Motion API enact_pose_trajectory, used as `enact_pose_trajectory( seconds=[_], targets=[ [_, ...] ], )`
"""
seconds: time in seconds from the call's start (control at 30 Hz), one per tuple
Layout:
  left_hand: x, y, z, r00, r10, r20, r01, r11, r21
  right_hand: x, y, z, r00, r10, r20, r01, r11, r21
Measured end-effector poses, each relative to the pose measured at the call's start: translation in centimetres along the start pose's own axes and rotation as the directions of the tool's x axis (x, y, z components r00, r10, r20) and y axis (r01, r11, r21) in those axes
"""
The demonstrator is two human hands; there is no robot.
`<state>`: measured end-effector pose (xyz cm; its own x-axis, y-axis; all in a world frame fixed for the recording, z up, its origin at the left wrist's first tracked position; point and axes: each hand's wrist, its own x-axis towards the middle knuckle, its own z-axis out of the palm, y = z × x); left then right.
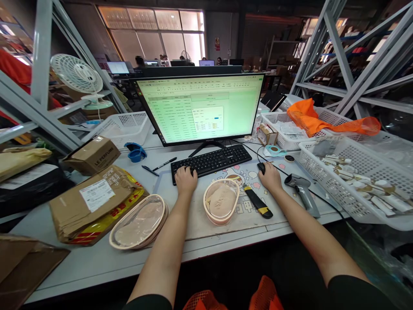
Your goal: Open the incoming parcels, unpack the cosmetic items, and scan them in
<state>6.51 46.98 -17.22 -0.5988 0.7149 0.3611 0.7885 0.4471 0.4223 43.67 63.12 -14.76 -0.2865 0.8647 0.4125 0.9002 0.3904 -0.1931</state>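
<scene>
My left hand (186,179) rests on the left end of the black keyboard (211,162), fingers curled down onto the keys. My right hand (270,176) lies cupped over a black mouse (260,167) to the right of the keyboard. Behind the keyboard stands a monitor (201,108) with a green spreadsheet and a small dialog box on it. Between my forearms an oval beige pouch (221,201) stands on the printed desk mat (196,215). A black and yellow utility knife (257,201) lies beside it, by my right wrist.
A second oval pouch (138,223) lies flat at the left, beside packed parcels (93,200) and a brown box (92,155). A grey barcode scanner (303,191) lies right of the mouse. White baskets (355,181) of small items fill the right. A fan (77,77) sits on the left shelf.
</scene>
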Motion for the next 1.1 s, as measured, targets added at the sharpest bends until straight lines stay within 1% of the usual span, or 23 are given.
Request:
enact_pose_trajectory(
  seconds=[0.6,1.1],
  targets=[
    [0.0,0.03,-0.1,1.0,0.0,0.002,0.0,1.0,-0.004,-0.06,0.16,0.23,1.0,-0.007,0.007,0.007,1.0,-0.021],
    [0.07,-0.12,0.05,1.0,0.011,0.003,-0.011,1.0,0.01,-0.17,-0.23,-0.48,1.0,-0.014,0.011,0.015,1.0,-0.016]
  ],
)
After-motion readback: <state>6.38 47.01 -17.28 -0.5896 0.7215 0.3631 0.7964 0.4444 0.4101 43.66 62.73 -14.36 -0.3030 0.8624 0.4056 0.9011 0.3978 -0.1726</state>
